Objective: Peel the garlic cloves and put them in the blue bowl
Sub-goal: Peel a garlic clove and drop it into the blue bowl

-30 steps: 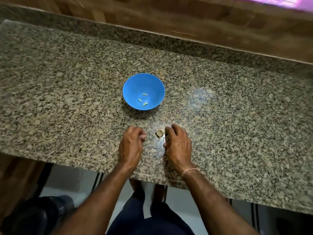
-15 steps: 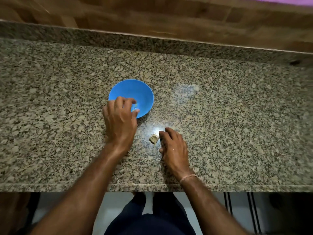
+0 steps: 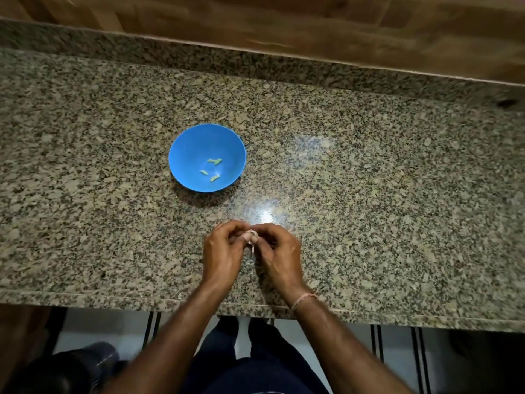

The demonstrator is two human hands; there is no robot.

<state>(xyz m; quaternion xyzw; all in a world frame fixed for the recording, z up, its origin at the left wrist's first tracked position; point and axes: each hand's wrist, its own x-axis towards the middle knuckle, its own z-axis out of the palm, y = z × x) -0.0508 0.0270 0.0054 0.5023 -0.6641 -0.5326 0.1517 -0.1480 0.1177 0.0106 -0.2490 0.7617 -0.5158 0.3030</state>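
Peeling under way: left hand (image 3: 224, 251) & right hand (image 3: 279, 254), both curled, pinch one garlic clove (image 3: 251, 234) btwn them above the counter (image 3: 369, 194). Blue bowl (image 3: 193, 143), w/ peeled cloves (image 3: 214, 161), sits ahead-left, well apart. Risk: the small clove could slip the pinch and roll off the near edge.

Holds both bare forearms forward, angled inward so that the wrists sit near each other. Has left hand (image 3: 223, 251) and right hand (image 3: 279, 254) backs up and side by side, fingers curled, fingertips meeting at the far end. Pinches a garlic clove (image 3: 251, 234) between thumbs and fingertips of both hands, with the two sets of knuckles nearly touching.
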